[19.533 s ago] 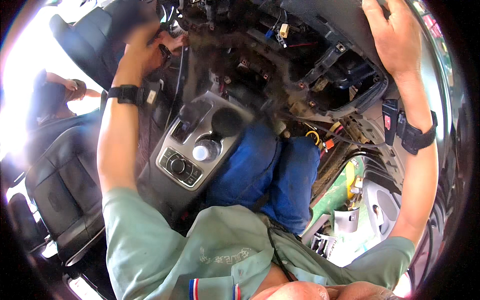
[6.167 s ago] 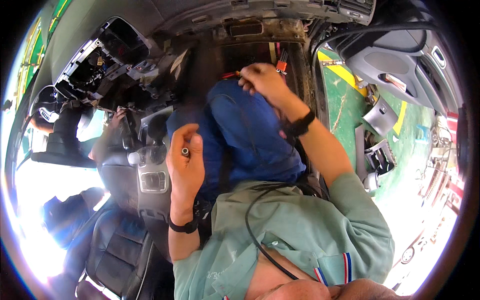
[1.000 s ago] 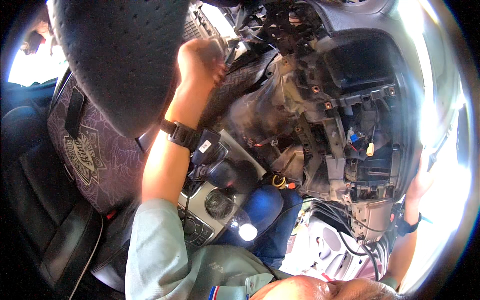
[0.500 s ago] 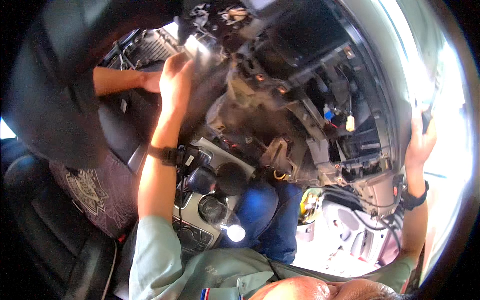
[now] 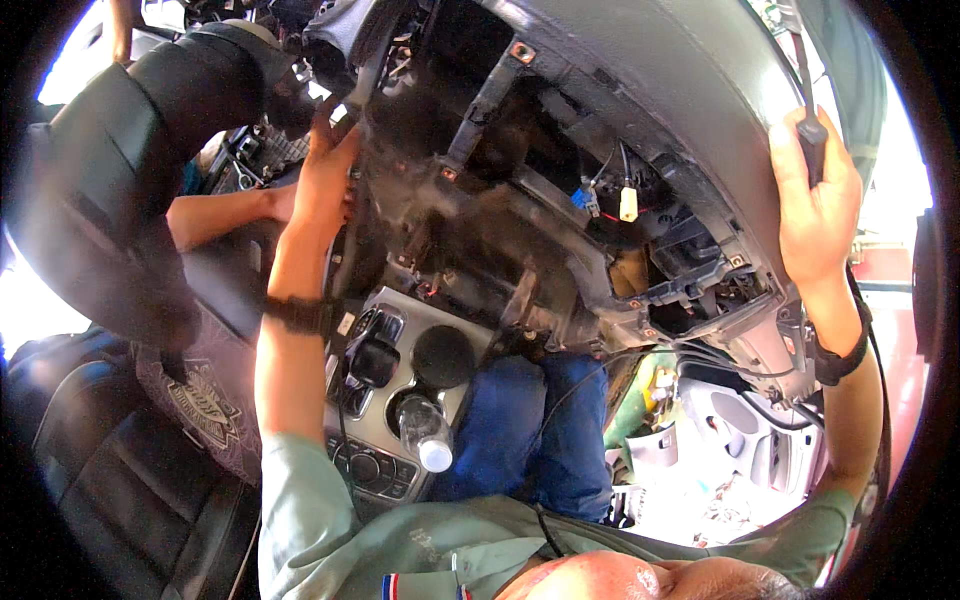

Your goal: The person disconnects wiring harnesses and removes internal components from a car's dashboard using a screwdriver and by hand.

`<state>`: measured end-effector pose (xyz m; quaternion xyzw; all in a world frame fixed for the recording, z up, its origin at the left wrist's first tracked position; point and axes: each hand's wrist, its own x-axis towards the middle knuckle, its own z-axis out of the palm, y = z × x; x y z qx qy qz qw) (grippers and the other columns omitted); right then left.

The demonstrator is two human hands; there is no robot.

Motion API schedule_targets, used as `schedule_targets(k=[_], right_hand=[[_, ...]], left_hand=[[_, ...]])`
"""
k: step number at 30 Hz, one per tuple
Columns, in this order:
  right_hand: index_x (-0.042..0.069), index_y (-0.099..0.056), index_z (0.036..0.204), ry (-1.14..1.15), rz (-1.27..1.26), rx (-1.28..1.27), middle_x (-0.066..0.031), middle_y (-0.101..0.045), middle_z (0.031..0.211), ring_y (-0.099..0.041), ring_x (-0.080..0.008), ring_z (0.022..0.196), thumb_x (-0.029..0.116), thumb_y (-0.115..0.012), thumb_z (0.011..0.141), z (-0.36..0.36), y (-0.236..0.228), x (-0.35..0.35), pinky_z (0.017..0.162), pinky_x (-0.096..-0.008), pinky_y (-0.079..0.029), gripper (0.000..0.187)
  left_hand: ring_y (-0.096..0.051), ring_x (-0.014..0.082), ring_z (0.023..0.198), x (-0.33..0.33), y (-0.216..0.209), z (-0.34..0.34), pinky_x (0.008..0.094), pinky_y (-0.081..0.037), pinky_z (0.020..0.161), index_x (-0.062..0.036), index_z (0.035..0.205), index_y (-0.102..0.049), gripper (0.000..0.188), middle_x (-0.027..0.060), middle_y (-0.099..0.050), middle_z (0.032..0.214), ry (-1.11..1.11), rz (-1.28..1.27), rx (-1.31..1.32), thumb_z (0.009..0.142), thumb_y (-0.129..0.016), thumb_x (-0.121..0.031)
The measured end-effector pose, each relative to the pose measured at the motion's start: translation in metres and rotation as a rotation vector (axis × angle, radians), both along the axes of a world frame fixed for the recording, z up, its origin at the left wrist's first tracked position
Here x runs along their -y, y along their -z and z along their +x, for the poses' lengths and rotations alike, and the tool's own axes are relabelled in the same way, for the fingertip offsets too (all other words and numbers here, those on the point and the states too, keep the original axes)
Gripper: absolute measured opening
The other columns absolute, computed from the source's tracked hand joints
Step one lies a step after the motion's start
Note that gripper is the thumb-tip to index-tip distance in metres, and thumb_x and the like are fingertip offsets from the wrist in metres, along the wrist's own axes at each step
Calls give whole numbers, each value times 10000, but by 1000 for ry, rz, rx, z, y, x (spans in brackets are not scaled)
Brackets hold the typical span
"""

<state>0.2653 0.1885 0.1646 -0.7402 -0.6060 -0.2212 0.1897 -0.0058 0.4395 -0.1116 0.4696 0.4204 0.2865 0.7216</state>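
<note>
A stripped car dashboard (image 5: 690,70) fills the upper middle, its dark frame and cavities exposed. My left hand (image 5: 322,185) reaches up to the dashboard's middle, fingers partly curled at a dark edge; what they grip is hidden. Close beside it is another person's forearm (image 5: 225,215), coming in from the left. My right hand (image 5: 822,200) is at the dashboard's right end, closed around a slim black piece (image 5: 812,135) that narrows upward like a cable or strap. Inside the opening hang a white connector (image 5: 628,205) and a blue connector (image 5: 584,199).
A centre console (image 5: 405,385) lies between the seats, with a black gear lever (image 5: 375,362) and a clear bottle (image 5: 425,435) in a cup holder. At the left are a black steering wheel (image 5: 150,130) and a black seat (image 5: 140,470). An open door (image 5: 745,430) shows at lower right.
The view has shifted, and the dashboard appears nearer and tilted differently. My right hand sits higher in view, with the black piece plainer. My left hand remains at the dashboard's middle.
</note>
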Motion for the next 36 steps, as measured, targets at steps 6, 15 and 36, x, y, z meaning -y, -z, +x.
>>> schedule_targets(k=[6, 15, 36], right_hand=[[2, -614, 998, -49, 67, 19, -157, -611, 709, -606, -258, 627, 249, -633, 875, -7, 2, -11, 602, -345, -458, 277], [-19, -605, 1001, -58, 28, 29, -212, -615, 743, -633, -343, 693, 305, -586, 890, -3, -1, -4, 632, -409, -467, 343], [44, -557, 1120, -458, -333, -674, -239, -643, 1003, -631, -406, 869, 301, -620, 824, -133, 166, 230, 733, -503, -519, 397]], left_hand=[[-315, 127, 430, -12, 23, -8, 295, -253, 374, -137, 891, -548, 656, 6, -402, 593, -1, -182, -228, 892, -261, -727], [-616, 191, 947, 73, -118, -57, 309, -481, 832, 36, 1251, -532, 430, 112, -649, 1059, 30, 248, -84, 912, -563, -226], [-625, 232, 989, 386, -96, 7, 353, -478, 904, 41, 1114, -592, 422, 167, -654, 1079, 191, -100, 287, 1020, -361, -299]])
